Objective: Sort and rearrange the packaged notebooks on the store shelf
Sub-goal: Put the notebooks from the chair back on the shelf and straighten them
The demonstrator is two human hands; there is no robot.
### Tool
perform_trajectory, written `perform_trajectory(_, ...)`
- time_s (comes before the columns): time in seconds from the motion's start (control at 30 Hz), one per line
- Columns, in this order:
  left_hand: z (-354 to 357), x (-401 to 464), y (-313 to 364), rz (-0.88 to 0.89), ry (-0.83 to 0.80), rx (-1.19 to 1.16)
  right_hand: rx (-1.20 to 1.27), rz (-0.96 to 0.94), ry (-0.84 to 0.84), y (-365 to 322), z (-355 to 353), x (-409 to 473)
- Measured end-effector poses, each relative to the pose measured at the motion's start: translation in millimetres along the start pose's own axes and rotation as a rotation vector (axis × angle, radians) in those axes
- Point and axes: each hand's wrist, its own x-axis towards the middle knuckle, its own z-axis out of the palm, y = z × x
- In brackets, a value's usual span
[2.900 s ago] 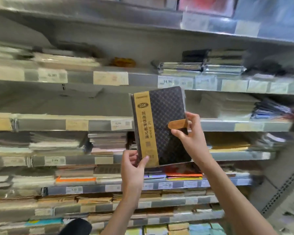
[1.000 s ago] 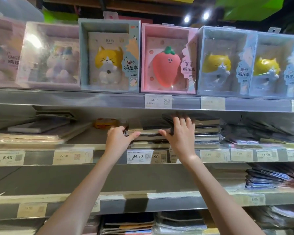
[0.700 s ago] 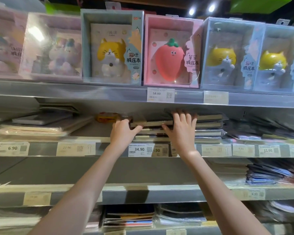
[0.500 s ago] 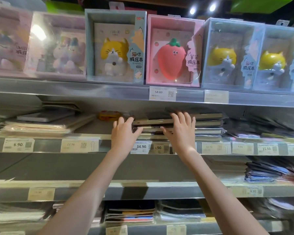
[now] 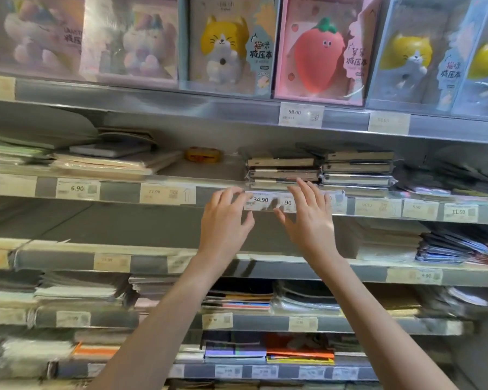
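A stack of dark packaged notebooks (image 5: 282, 170) lies flat on the second shelf (image 5: 119, 190), with a taller stack of similar notebooks (image 5: 358, 170) right beside it. My left hand (image 5: 226, 220) and my right hand (image 5: 307, 218) hover just below and in front of the left stack, over the 34.90 price tag (image 5: 261, 199). Both hands have spread, relaxed fingers and hold nothing. My right fingertips reach up near the bottom of the stack.
Boxed squishy-toy notebooks (image 5: 226, 43) line the top shelf. Flat pale notebooks (image 5: 107, 161) and a small yellow item (image 5: 203, 154) lie left of the stack. Lower shelves (image 5: 265, 266) carry more wrapped notebooks (image 5: 237, 301), with colourful ones at the bottom.
The dark notebook I held earlier now lies on the stack. Both hands have let go and pulled back down from the stack to the price-tag rail.
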Motion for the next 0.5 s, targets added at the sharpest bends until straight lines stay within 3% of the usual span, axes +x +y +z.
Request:
perform_trajectory(0.2,6,-52,-19,-0.054,-0.135,0.019,0.003,0.001,-0.084,-19,12,-47)
perform_trajectory(0.5,32,-142,-53,-0.199,-0.358,0.023,0.045,0.065,-0.464,-44,44,-130)
